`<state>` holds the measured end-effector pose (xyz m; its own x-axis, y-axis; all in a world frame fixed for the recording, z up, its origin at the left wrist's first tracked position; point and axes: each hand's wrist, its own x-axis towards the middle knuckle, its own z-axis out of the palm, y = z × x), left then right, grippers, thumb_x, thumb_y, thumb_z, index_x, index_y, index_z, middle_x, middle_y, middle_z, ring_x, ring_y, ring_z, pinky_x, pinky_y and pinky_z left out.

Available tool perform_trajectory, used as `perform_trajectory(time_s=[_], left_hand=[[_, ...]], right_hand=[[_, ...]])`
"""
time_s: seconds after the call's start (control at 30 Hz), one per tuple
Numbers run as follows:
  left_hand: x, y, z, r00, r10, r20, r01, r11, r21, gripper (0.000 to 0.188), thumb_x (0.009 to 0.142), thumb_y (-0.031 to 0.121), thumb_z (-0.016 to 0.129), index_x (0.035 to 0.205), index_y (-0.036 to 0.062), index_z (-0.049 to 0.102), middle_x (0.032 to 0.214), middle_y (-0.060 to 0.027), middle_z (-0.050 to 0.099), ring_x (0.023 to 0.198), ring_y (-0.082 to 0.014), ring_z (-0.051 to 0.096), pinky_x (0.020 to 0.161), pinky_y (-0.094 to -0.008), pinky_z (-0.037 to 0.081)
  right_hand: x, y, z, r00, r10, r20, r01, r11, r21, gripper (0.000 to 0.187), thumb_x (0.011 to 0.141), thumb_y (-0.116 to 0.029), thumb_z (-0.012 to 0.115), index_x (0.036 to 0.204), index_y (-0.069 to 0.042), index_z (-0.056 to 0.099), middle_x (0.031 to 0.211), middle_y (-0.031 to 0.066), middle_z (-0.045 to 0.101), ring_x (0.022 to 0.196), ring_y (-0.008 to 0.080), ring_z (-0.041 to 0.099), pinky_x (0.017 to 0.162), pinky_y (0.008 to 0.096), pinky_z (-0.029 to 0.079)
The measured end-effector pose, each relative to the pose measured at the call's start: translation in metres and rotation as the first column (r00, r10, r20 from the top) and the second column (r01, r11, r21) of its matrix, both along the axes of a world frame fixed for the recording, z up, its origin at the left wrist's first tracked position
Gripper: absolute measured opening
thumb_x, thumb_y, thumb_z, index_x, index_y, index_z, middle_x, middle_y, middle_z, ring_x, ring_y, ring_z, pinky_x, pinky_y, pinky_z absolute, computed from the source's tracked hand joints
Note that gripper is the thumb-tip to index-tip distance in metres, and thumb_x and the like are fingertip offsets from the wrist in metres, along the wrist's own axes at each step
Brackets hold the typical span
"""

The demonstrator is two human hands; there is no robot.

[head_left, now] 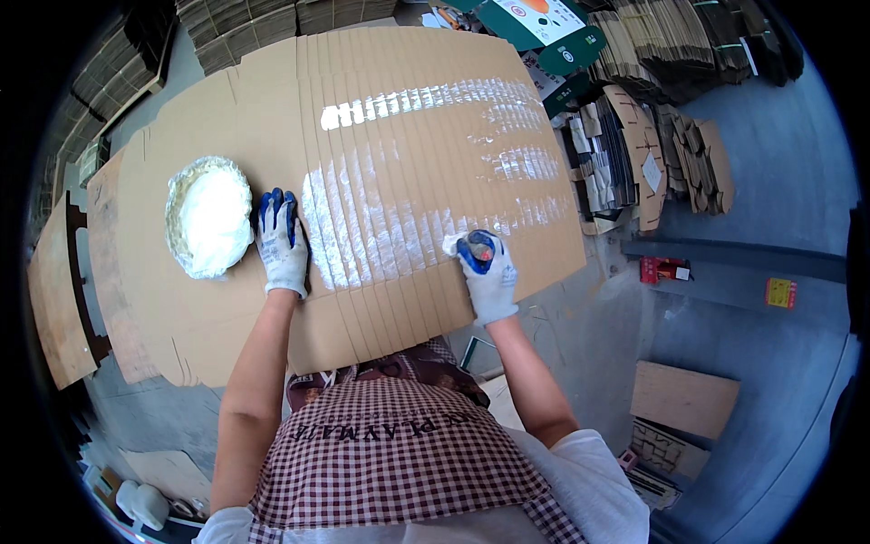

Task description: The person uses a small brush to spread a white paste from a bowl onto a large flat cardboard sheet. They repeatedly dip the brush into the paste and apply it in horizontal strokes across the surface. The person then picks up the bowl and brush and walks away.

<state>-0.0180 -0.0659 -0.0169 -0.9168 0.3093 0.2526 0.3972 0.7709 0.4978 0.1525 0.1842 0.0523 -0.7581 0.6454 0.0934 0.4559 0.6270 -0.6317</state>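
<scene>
My left hand (285, 243), in a white glove with blue fingers, lies flat on the stacked brown cardboard sheets (208, 313), fingers stretched forward. Just to its left stands a round bowl (175, 208) with a plastic-looking lining, holding a white paste. My right hand (489, 272), gloved alike, is closed around a brush-like tool (450, 245) with a white-coated tip; the fingers hide most of it. That tip touches the right part of the overlapped cardboard edges. Wet, shiny white paste (362, 227) covers several of these strips, with thinner streaks farther back.
Bundles of flat cardboard (240, 32) stand behind the sheets, with more stacks (598, 163) at the right. A green printed carton (544, 36) lies at the back right. A dark rail (752, 258) crosses the right side, near a red box (664, 270). Wooden boards (59, 290) are at the left.
</scene>
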Motion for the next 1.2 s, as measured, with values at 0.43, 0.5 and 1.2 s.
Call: perform_trajectory(time_s=[0.43, 0.5, 1.2], left_hand=[[-0.002, -0.004, 0.000, 1.000, -0.023, 0.013, 0.023, 1.000, 0.011, 0.036, 0.082, 0.009, 0.042, 0.117, 0.0076, 0.048, 0.127, -0.0100, 0.041, 0.121, -0.0277, 0.032, 0.103, -0.0397, 0.020], [-0.003, -0.003, -0.001, 1.000, -0.029, 0.008, 0.029, 1.000, 0.002, 0.036, 0.082, 0.009, 0.043, 0.117, 0.0075, 0.048, 0.127, -0.0098, 0.041, 0.121, -0.0274, 0.032, 0.103, -0.0394, 0.020], [-0.002, -0.006, -0.001, 0.998, -0.058, -0.028, 0.058, 0.998, -0.002, 0.038, 0.082, 0.007, 0.044, 0.119, 0.0079, 0.048, 0.129, -0.0111, 0.039, 0.123, -0.0275, 0.031, 0.103, -0.0389, 0.021]], right_hand=[[0.015, 0.010, -0.005, 0.998, -0.056, -0.024, 0.056, 0.998, -0.010, 0.034, 0.071, -0.014, 0.065, 0.101, -0.005, 0.052, 0.095, 0.0153, 0.056, 0.086, 0.0313, 0.055, 0.072, 0.0362, 0.045], [0.011, 0.038, -0.007, 0.984, -0.178, -0.015, 0.178, 0.982, 0.056, 0.031, 0.071, -0.015, 0.065, 0.097, -0.005, 0.053, 0.094, 0.0155, 0.056, 0.086, 0.0312, 0.055, 0.071, 0.0364, 0.045], [0.026, 0.070, -0.022, 0.974, -0.219, -0.054, 0.221, 0.975, 0.028, 0.037, 0.069, -0.021, 0.068, 0.098, -0.004, 0.052, 0.093, 0.0161, 0.056, 0.087, 0.0314, 0.055, 0.075, 0.0359, 0.044]])
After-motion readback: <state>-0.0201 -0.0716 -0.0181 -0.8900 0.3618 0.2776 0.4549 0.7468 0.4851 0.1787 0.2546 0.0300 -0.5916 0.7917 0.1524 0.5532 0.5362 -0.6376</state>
